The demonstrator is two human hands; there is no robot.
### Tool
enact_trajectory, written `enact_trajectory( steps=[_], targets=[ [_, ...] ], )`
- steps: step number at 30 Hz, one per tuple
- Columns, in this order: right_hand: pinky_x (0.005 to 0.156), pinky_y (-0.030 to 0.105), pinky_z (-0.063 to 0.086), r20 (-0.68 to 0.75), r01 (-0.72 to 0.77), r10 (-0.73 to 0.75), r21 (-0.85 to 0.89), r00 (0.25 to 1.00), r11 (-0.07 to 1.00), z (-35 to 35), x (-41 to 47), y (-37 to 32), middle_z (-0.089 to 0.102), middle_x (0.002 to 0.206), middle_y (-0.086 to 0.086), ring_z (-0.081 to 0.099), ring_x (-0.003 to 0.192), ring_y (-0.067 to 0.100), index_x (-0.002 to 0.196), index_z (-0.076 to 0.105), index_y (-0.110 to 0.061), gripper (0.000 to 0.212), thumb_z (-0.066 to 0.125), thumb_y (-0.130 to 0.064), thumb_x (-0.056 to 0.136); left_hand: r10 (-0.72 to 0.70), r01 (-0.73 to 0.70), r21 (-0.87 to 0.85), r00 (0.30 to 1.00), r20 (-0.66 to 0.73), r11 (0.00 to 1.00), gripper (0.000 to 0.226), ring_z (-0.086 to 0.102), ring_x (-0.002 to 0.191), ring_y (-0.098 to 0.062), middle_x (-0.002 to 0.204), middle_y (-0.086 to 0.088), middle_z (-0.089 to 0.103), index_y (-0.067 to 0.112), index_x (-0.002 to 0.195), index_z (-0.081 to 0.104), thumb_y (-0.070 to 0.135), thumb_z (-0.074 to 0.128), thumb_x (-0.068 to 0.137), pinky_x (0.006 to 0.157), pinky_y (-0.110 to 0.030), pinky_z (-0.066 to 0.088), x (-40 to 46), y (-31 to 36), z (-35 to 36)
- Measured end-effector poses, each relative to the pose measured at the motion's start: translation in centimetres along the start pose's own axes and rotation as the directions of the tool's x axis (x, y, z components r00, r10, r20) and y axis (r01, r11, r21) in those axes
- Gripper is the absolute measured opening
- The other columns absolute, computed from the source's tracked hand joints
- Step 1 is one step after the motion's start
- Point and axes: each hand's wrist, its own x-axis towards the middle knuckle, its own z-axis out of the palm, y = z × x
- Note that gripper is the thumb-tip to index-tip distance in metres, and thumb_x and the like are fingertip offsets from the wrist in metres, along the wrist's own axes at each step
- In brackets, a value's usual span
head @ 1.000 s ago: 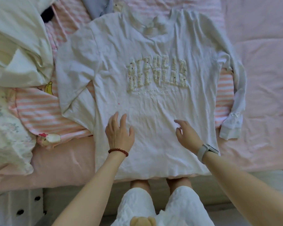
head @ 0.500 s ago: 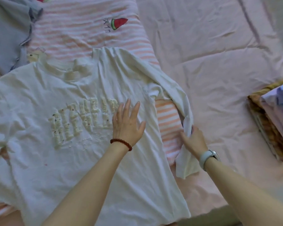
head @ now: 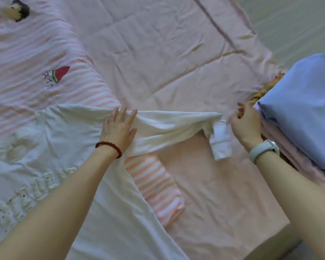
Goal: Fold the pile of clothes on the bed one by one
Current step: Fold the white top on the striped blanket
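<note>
- One white sweatshirt (head: 105,212) lies face up on the pink bedsheet (head: 158,59), filling the view from about 9 o'clock down to 6 o'clock; raised cream lettering (head: 32,194) runs across its chest at 8 o'clock.
- One sleeve (head: 176,126) of it is stretched straight out toward 3 o'clock, lifted a little off the sheet, its ribbed cuff (head: 220,145) drooping at the end.
- Two hands are in view. The left hand (head: 119,128), just left of centre, presses flat on the sweatshirt's shoulder where the sleeve begins, fingers straight and spread.
- The right hand (head: 246,124), at 3 o'clock, is at the sleeve's end just beside the cuff, fingers curled; they seem to pinch the fabric there, though the actual contact is hard to make out.
- One dark red bead bracelet (head: 109,147) circles the left wrist; one pale watch (head: 264,150) sits on the right wrist.
- One pink-and-white striped garment (head: 26,53) lies under the sweatshirt, spreading to 10 o'clock, with one watermelon print (head: 60,74); a striped sleeve (head: 158,188) of it shows at 5 o'clock from centre.
- One stack of folded fabric (head: 304,109), blue on top with pink beneath, sits at the 3 o'clock edge, just beside the right hand.
</note>
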Motion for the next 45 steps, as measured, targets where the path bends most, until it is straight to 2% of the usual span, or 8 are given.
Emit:
enact_trajectory(
  steps=[8, 12, 16, 21, 25, 34, 39, 45],
  targets=[
    [0.068, 0.028, 0.034, 0.061, -0.321, 0.315, 0.240, 0.947, 0.916, 6.0, -7.8, 3.3, 0.056, 0.091, 0.002, 0.055, 0.088, 0.022, 0.097, 0.053, -0.010, 0.012, 0.053, -0.019, 0.090, -0.067, 0.054, 0.118, 0.992, 0.106, 0.992, 0.052, 0.014, 0.141, -0.022, 0.152, -0.001, 0.021, 0.028, 0.144, 0.022, 0.040, 0.036, 0.096, 0.111, -0.054, 0.002, 4.1, 1.4, 1.7],
    [0.076, 0.028, 0.047, 0.611, -0.744, 0.553, 0.668, 0.566, 0.023, 6.5, -8.1, 4.9, 0.060, 0.092, 0.008, 0.057, 0.081, 0.018, 0.108, 0.049, -0.011, 0.025, 0.052, -0.031, 0.094, -0.092, 0.066, 0.196, 0.987, 0.130, 0.978, 0.044, 0.035, 0.128, -0.024, 0.130, -0.004, 0.048, 0.027, 0.137, 0.037, 0.040, 0.034, 0.095, 0.111, -0.055, -0.002, 5.1, 2.0, 2.5],
    [0.098, 0.036, 0.043, 0.576, -0.533, 0.535, 0.807, 0.619, -0.252, 5.0, -4.3, 4.9, 0.054, 0.117, 0.005, 0.052, 0.107, 0.019, 0.126, 0.048, -0.015, 0.039, 0.051, -0.036, 0.094, -0.172, 0.172, -0.002, 0.984, -0.054, 0.985, 0.032, 0.051, 0.107, -0.024, 0.103, -0.006, 0.061, 0.016, 0.101, 0.065, 0.029, 0.036, 0.093, 0.112, -0.045, 0.004, 6.0, 2.0, 2.6],
    [0.082, 0.031, 0.050, 0.198, -0.444, 0.617, 0.853, 0.761, 0.274, 4.2, -2.8, 4.0, 0.063, 0.110, 0.005, 0.060, 0.094, 0.019, 0.106, 0.057, -0.014, 0.018, 0.046, -0.012, 0.091, -0.239, 0.223, -0.122, 0.963, -0.127, 0.967, 0.027, 0.049, 0.110, -0.026, 0.113, -0.008, 0.057, 0.017, 0.107, 0.063, 0.026, 0.043, 0.091, 0.109, -0.045, 0.012, 6.1, 2.6, 2.0],
    [0.059, 0.010, 0.038, -0.027, -0.182, 0.247, 0.604, 0.969, 0.776, 3.1, -6.0, 1.9, 0.051, 0.077, -0.006, 0.048, 0.069, 0.003, 0.092, 0.047, -0.010, 0.002, 0.047, -0.011, 0.094, -0.252, 0.213, -0.245, 0.957, -0.142, 0.946, 0.036, 0.042, 0.121, -0.030, 0.129, -0.012, 0.049, 0.015, 0.124, 0.056, 0.023, 0.050, 0.090, 0.110, -0.045, 0.011, 4.4, 4.0, 2.0],
    [0.052, 0.024, 0.036, -0.028, 0.217, -0.248, 0.586, 0.968, 0.781, 2.5, -10.5, -9.8, 0.047, 0.060, -0.010, 0.043, 0.051, 0.005, 0.088, 0.045, -0.028, 0.003, 0.048, -0.027, 0.089, -0.367, 0.224, -0.854, 0.929, 0.042, 0.469, 0.022, 0.055, 0.104, -0.018, 0.120, -0.003, 0.052, 0.019, 0.114, 0.058, 0.013, 0.052, 0.093, 0.089, -0.031, 0.045, -7.1, 0.3, -1.4],
    [0.063, 0.034, 0.050, 0.089, 0.399, -0.574, 0.633, 0.814, 0.664, 7.9, -20.0, -17.5, 0.059, 0.082, -0.012, 0.055, 0.069, 0.009, 0.097, 0.057, -0.014, 0.023, 0.046, -0.032, 0.088, -0.500, 0.246, -0.965, 0.827, 0.258, -0.092, 0.029, 0.067, 0.088, -0.020, 0.104, -0.011, 0.064, 0.014, 0.100, 0.063, 0.031, 0.040, 0.097, 0.083, -0.039, 0.053, -14.6, -9.8, -4.7],
    [0.103, 0.030, 0.039, 0.629, 0.456, -0.744, 0.606, 0.228, 0.652, 14.6, -31.9, -20.8, 0.046, 0.141, -0.001, 0.048, 0.123, 0.013, 0.131, 0.050, -0.015, 0.038, 0.053, -0.024, 0.094, -0.234, 0.202, -0.686, 0.842, 0.486, -0.699, 0.061, 0.059, 0.112, -0.027, 0.127, -0.015, 0.057, 0.013, 0.116, 0.066, 0.059, 0.042, 0.083, 0.086, -0.043, 0.053, -25.6, -20.4, -2.8]
  ],
)
